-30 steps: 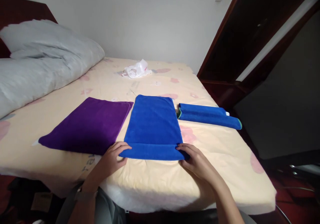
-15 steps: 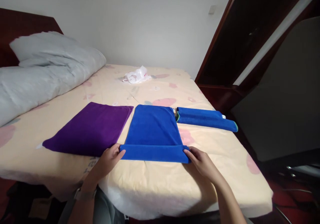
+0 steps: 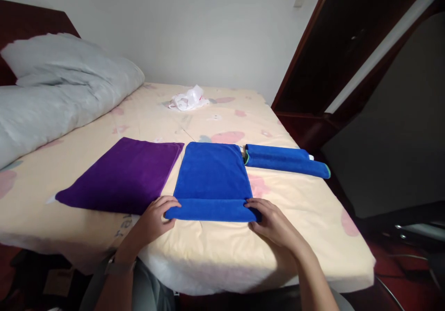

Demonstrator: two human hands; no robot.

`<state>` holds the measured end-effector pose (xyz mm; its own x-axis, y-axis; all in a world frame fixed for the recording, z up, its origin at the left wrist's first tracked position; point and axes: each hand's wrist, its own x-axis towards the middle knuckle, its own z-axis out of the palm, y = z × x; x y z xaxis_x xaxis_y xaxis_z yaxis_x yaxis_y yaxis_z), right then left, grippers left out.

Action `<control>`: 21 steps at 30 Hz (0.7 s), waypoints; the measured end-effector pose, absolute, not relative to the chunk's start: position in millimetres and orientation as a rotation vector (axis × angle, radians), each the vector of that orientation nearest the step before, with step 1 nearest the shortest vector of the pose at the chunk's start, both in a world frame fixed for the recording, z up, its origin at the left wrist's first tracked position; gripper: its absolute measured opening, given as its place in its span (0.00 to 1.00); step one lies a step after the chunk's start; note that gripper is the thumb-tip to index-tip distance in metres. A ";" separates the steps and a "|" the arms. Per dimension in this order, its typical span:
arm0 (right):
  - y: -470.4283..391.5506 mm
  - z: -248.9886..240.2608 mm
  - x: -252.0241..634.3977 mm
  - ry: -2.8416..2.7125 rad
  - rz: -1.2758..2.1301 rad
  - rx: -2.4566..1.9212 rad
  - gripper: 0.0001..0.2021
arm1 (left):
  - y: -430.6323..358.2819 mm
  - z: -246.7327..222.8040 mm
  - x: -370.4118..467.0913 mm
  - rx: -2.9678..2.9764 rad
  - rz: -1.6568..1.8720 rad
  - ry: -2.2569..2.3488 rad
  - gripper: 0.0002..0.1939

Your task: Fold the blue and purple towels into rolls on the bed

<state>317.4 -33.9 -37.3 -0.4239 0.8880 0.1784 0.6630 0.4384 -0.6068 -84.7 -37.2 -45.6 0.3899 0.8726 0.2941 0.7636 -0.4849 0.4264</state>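
Observation:
A blue towel (image 3: 213,172) lies flat on the bed, its near edge folded over into a flat band. At the band's left end my left hand (image 3: 156,217) grips it, fingers on top and thumb at the front edge. My right hand (image 3: 273,220) holds the right end the same way, its fingertips on the fold. To the left rests a folded purple towel (image 3: 121,176), close to my left hand. Beyond my right hand lies a rolled or folded blue towel (image 3: 285,160) with green edging.
The bed (image 3: 215,250) has a cream patterned sheet. A crumpled white plastic bag (image 3: 189,98) lies toward the wall. A grey quilt (image 3: 69,81) is heaped at the left by the dark headboard (image 3: 38,21). A dark wooden cabinet (image 3: 323,47) stands at the right.
Both hands have shifted from pinching the band's ends, thumbs on top, to fingers over the top and thumbs at the front. The view has tilted slightly.

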 end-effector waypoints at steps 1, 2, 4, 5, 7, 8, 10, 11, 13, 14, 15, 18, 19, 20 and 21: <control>-31.7 -40.2 315.8 -2.171 0.632 -1.329 0.18 | -34.6 -47.6 -84.7 2.379 0.756 1.466 0.16; -30.0 -42.0 314.1 -2.109 0.652 -1.361 0.16 | -32.2 -49.2 -85.1 2.327 0.794 1.478 0.15; -28.8 -42.1 311.2 -1.952 0.731 -1.417 0.13 | -29.1 -49.8 -86.3 2.198 0.865 1.528 0.13; -29.2 -40.9 310.2 -1.872 0.782 -1.433 0.13 | -28.8 -48.9 -87.0 2.121 0.892 1.573 0.13; -31.2 -38.6 309.5 -1.755 0.874 -1.441 0.15 | -30.6 -46.5 -88.2 1.966 0.914 1.676 0.14; -32.1 -38.4 309.8 -1.724 0.909 -1.443 0.17 | -32.3 -45.6 -88.6 1.903 0.912 1.713 0.16; -32.9 -40.8 311.4 -1.719 0.962 -1.466 0.20 | -35.5 -46.0 -88.6 1.842 0.882 1.727 0.18; -32.6 -43.0 312.3 -1.742 0.976 -1.494 0.21 | -36.4 -47.3 -88.1 1.849 0.852 1.710 0.18; -31.0 -46.9 313.6 -1.818 0.919 -1.582 0.21 | -36.8 -50.7 -86.3 1.899 0.806 1.697 0.19; -30.3 -47.4 314.1 -1.862 0.827 -1.628 0.20 | -36.5 -51.9 -85.1 1.936 0.791 1.709 0.19; -30.0 -46.4 314.4 -1.902 0.705 -1.654 0.19 | -36.2 -52.3 -84.1 1.979 0.797 1.734 0.18; -33.4 -35.5 315.0 -1.971 0.423 -1.535 0.15 | -37.1 -47.4 -82.9 2.134 0.961 1.763 0.15; -35.7 -31.1 315.1 -2.005 0.447 -1.456 0.14 | -38.2 -44.7 -83.3 2.201 1.004 1.725 0.14; -38.0 -27.5 315.0 -2.051 0.522 -1.381 0.15 | -39.5 -42.2 -83.9 2.271 1.002 1.666 0.14; -39.9 -25.4 314.8 -2.101 0.616 -1.321 0.17 | -40.8 -40.5 -84.6 2.337 0.943 1.592 0.15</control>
<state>314.8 -39.9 -25.4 -0.3443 0.9115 0.2248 0.6457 0.4037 -0.6482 -84.6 -40.8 -40.5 0.2344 0.8828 0.4072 0.7811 -0.4204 0.4617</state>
